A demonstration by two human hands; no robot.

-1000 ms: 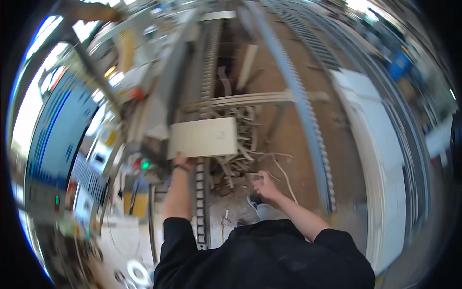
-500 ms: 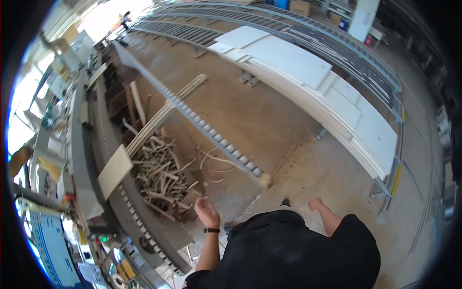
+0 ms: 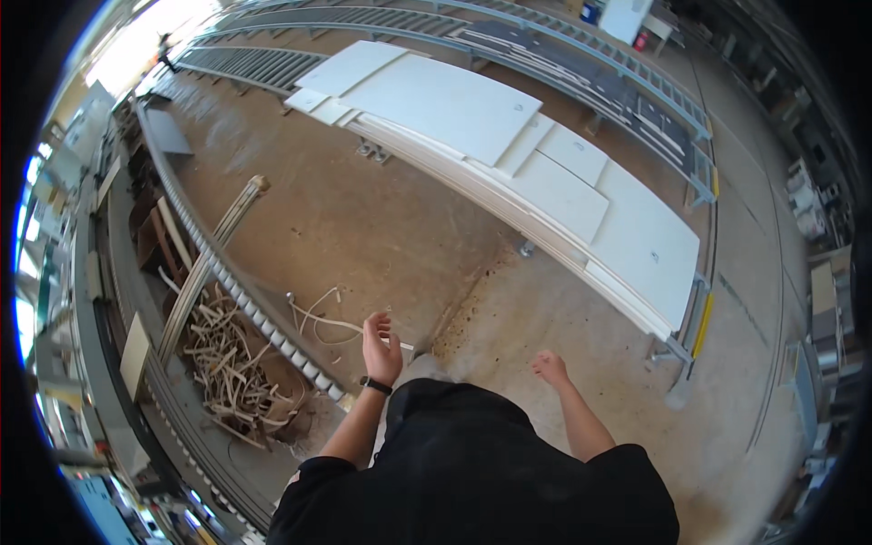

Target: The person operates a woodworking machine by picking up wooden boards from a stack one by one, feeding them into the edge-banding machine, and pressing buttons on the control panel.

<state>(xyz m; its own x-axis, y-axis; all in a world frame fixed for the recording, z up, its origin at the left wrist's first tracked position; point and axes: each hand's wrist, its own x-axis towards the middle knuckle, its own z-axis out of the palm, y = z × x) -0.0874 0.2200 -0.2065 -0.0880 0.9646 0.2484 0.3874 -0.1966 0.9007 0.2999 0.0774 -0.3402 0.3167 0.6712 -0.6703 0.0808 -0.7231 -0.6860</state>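
My left hand (image 3: 382, 351), with a dark watch (image 3: 376, 385) on its wrist, is held in the air before my body. Its fingers are loosely bent and apart, and nothing is in them. A thin pale strip (image 3: 363, 329) lies on the floor behind it. To the right, my right hand (image 3: 549, 368) hangs over the bare floor, fingers half curled and empty. Beyond it lies a long stack of white panels (image 3: 509, 150), its flat boards overlapping on top. Neither hand touches anything.
A rail with rollers (image 3: 245, 295) runs along my left, beside a heap of offcut strips (image 3: 238, 368). Bundled long strips (image 3: 195, 282) cross under it. Roller conveyors (image 3: 363, 20) extend behind the panels. A distant person (image 3: 166, 53) stands at far left.
My view has turned right and come nearer the white panels; the roller rail and offcut heap have shifted left. Both hands have swung forward, the right one further out from my body.
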